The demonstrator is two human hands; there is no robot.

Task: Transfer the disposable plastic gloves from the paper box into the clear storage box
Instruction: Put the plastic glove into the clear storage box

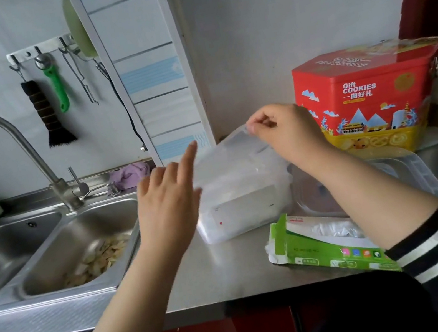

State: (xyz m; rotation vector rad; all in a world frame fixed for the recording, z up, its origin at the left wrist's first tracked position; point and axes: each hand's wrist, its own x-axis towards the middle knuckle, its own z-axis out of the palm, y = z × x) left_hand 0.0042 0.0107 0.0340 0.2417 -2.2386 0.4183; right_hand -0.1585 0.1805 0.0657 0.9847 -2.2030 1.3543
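Two hands work over a steel counter (238,265) in the single head view, at the centre of the frame. The right hand (288,136) pinches the raised edge of a clear storage box (240,191), which stands tipped up on its side with a white label facing the camera; whether that pinched edge is a lid or the rim I cannot tell. The left hand (168,201) is released, fingers straight and forefinger extended, its fingertips at the box's left edge. Just below and right of the box, towards the lower right of the frame, lies the green paper box (323,247), torn open at its top, with the disposable plastic gloves (331,229) showing as a crumpled white wad inside; the right forearm crosses over its far end. A second clear container (419,177) sits behind that arm, and a red cookie tin (369,98) stands at the upper right. At the left of the frame is a sink (60,252) holding food scraps. The step in hand looks like opening the storage box, with no gloves yet moved. To do it well, the left hand should steady the box's body while the right lifts the edge, then set the box flat and mouth-up before the gloves are drawn out as one bundle.
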